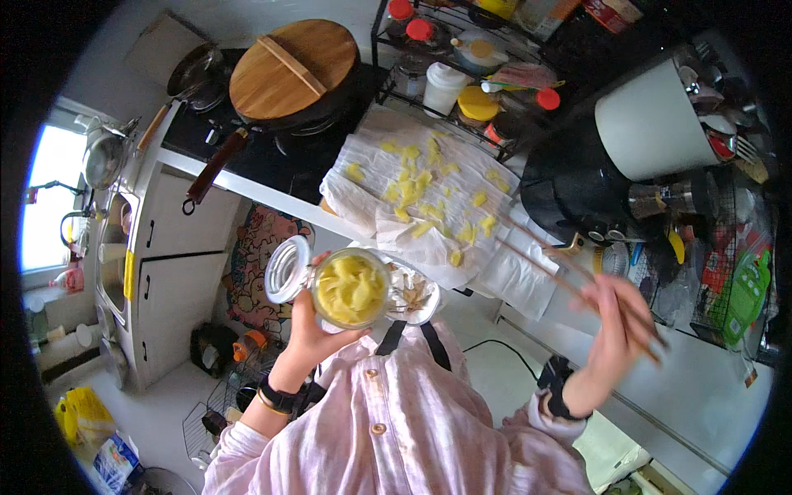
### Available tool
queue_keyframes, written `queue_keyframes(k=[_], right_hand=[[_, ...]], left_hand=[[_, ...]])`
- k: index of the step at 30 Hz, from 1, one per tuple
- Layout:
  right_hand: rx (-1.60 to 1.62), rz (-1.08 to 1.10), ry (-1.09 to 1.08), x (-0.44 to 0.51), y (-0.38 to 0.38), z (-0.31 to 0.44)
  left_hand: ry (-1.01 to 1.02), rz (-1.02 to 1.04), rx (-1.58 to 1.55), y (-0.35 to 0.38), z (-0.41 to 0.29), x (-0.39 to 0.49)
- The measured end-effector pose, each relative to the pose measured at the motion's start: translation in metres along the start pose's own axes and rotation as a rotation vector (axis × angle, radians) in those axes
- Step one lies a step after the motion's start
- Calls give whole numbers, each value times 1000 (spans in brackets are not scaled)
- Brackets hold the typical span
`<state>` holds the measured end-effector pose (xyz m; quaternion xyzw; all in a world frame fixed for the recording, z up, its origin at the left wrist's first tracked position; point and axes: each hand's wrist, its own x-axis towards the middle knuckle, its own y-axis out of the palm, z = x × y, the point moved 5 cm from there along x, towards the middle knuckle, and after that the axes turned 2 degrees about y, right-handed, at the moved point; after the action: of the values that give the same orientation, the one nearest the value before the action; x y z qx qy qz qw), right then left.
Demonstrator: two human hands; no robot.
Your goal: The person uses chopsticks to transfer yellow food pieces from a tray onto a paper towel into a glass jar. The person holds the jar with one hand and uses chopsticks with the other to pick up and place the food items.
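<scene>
My left hand (312, 337) grips a clip-top glass jar (387, 291) around its side, in front of my chest. Thin yellow slices (351, 289), perhaps ginger, fill it close to the rim. Its glass lid (288, 270) hangs back to the left. My right hand (609, 328), blurred by motion, holds a pair of wooden chopsticks (557, 278). Their tips point left, at the right edge of white paper towels (365, 154) spread on the counter. More yellow slices (408, 185) lie scattered over the towels, thickest in the middle.
A wok with a wooden lid (294, 68) stands on the black cooktop (185, 133), its handle jutting over the edge. Behind the towels is a black rack (387, 93) of jars. A black appliance (569, 192) stands right. Below the jar is a white container (433, 309) with scraps.
</scene>
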<state>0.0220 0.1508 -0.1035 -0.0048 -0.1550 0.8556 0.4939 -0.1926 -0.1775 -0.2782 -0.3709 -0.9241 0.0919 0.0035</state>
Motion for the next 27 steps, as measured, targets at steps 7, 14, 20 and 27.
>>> queue_keyframes(k=[7, 14, 20, 27], right_hand=[[312, -256, 540, 17, 6, -255], [390, -300, 339, -10, 28, -286], [288, -288, 337, -24, 33, -274], [286, -228, 332, -33, 41, -262]], left_hand=[[-75, -179, -10, -27, 26, -44], [-175, -293, -111, -43, 42, -65], [-186, -301, -88, -46, 39, -64], [-152, -271, -83, -41, 36, -57]])
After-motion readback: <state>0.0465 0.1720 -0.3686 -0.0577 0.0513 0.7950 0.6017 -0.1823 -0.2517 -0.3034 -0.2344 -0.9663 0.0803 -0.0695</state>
